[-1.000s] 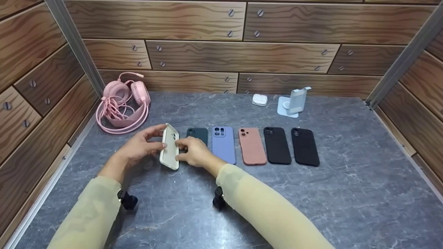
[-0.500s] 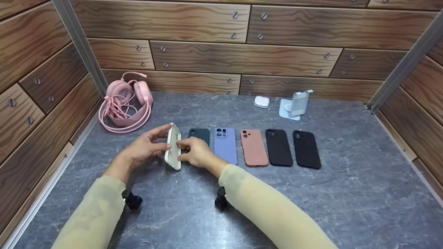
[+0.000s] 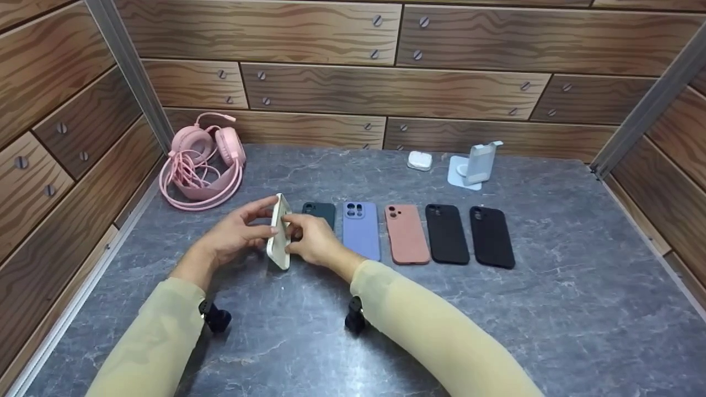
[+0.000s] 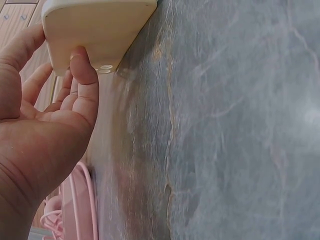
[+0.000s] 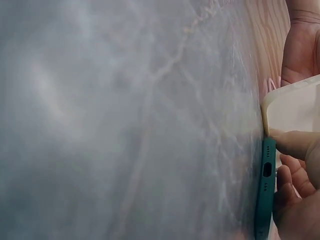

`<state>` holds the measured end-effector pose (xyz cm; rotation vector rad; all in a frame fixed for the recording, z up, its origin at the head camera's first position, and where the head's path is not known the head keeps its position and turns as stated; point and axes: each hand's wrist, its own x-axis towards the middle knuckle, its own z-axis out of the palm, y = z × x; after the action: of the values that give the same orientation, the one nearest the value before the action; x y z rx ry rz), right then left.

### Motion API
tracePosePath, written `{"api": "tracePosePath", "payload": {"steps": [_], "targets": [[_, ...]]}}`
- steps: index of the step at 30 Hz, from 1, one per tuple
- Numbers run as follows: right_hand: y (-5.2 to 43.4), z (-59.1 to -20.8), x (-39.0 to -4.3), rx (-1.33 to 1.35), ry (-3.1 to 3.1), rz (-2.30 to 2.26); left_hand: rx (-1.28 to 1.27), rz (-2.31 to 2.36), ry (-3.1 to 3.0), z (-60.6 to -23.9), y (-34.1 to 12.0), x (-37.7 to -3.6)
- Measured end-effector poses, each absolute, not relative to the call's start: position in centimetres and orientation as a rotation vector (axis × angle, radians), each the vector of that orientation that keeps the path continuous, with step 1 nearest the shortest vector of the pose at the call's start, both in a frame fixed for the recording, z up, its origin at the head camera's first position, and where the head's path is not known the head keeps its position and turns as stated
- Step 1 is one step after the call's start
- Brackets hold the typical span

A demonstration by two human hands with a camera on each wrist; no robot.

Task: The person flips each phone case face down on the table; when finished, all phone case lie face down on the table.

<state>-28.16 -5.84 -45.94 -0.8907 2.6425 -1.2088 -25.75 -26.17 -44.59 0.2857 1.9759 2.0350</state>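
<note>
Between the two hands, a cream phone case (image 3: 279, 231) stands on edge on the grey table (image 3: 353, 331), tilted up almost upright. The left hand (image 3: 234, 234) pinches it from its outer side, thumb and fingertips curled onto the edges; the right hand (image 3: 311, 240) pinches the opposite side the same way. Just behind the right hand lies a dark green case (image 3: 320, 212), partly covered by it. Beyond that hand a row runs outward on the table: a lilac case (image 3: 361, 230), a pink case (image 3: 406, 234) and two black cases (image 3: 469, 236). Farther past the left hand sits a pink headset (image 3: 203, 162). Farthest off are a small white box (image 3: 420, 160) and a pale stand (image 3: 474, 165).
</note>
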Motion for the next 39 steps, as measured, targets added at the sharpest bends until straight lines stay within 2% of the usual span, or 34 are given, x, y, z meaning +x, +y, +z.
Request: {"api": "tracePosePath", "payload": {"steps": [5, 11, 16, 27, 39], "targets": [[-5.6, -45.4, -28.2, -0.840, 2.445, -1.374, 0.285, 2.048, 1.951, -44.5, -26.1, -25.6], [-5.0, -44.6, -28.6, -0.586, 1.959, -1.716, 0.262, 2.053, 1.949, -44.5, -26.1, -25.7], [-4.2, -44.1, -28.9, -0.440, 1.713, -1.797, 0.258, 2.047, 1.960, -44.4, -25.8, -25.6], [-2.9, -43.8, -29.2, -0.322, 1.464, -1.885, 0.290, 2.040, 1.923, -44.5, -24.8, -25.6], [-2.2, -43.8, -29.4, -0.269, 1.456, -1.908, 0.345, 1.973, 1.923, -44.7, -24.3, -25.8]]}}
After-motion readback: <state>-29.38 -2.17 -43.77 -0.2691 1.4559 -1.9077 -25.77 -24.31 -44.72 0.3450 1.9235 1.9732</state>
